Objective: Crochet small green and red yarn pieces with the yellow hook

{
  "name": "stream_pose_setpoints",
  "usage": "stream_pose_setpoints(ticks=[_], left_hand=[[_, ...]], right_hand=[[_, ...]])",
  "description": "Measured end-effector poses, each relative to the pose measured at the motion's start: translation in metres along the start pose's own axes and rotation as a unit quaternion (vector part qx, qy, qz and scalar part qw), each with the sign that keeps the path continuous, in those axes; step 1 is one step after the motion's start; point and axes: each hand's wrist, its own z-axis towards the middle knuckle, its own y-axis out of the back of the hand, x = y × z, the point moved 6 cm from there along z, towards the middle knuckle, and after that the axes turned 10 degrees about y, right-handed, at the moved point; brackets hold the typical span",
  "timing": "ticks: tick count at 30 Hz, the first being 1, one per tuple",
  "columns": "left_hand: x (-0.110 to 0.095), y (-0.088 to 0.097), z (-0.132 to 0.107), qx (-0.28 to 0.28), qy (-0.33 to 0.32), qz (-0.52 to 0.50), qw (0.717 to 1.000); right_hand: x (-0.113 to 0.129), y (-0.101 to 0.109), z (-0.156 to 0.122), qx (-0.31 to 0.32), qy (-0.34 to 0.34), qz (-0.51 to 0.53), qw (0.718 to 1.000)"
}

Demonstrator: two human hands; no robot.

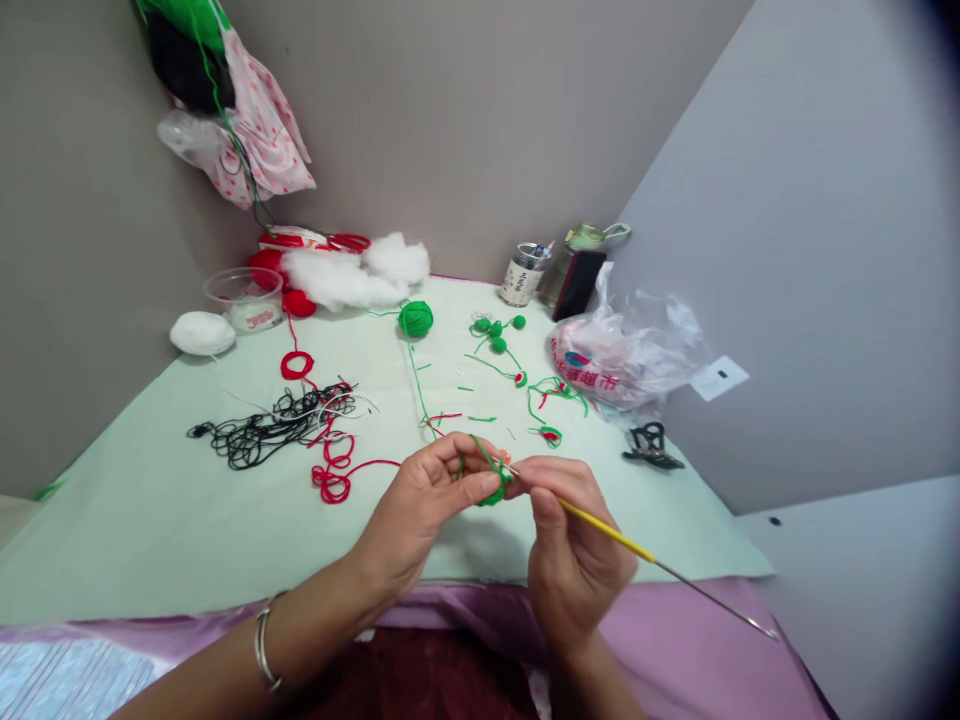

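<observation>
My left hand (pixel 442 485) pinches a small green crochet piece (pixel 491 494) between thumb and fingers, with green yarn running over the fingers. In my right hand (pixel 574 540) is a crochet hook (pixel 611 532) with a yellow handle, held like a pencil. Its tip meets the green piece, and its long metal end points down to the right. A small orange-pink thing (pixel 506 457) shows by the piece, too small to make out. From a green yarn ball (pixel 415 319) farther back, a strand leads down toward my left hand.
Tangled black yarn (pixel 259 430), loose red yarn (pixel 332 482) and a white yarn ball (pixel 202 332) lie left. White stuffing (pixel 352 272) and a clear tub (pixel 247 300) sit behind. Small green balls (pixel 496 330), a plastic bag (pixel 622 350), a pen cup (pixel 522 275) and a black claw clip (pixel 652 446) are right.
</observation>
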Motion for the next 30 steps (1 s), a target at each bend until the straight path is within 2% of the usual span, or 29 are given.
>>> stream_pose_setpoints(ticks=[7,12,20,25,30], left_hand=[[0.005,0.000,0.000,-0.002,0.040,-0.033,0.999],[0.005,0.001,0.001,0.004,0.045,-0.048,0.998],[-0.001,0.001,0.000,0.007,0.037,-0.046,0.998],[0.001,0.003,0.000,0.012,0.038,-0.032,0.999],[0.003,0.002,0.001,0.028,0.042,-0.031,0.998]], right_hand=[[-0.004,-0.001,0.001,-0.027,-0.032,0.022,0.999],[-0.009,-0.001,-0.001,-0.038,-0.055,0.049,0.997],[-0.014,-0.004,-0.001,-0.023,-0.100,0.108,0.989],[-0.015,-0.004,-0.001,-0.018,-0.098,0.099,0.990],[-0.014,-0.001,0.000,-0.052,-0.077,0.070,0.993]])
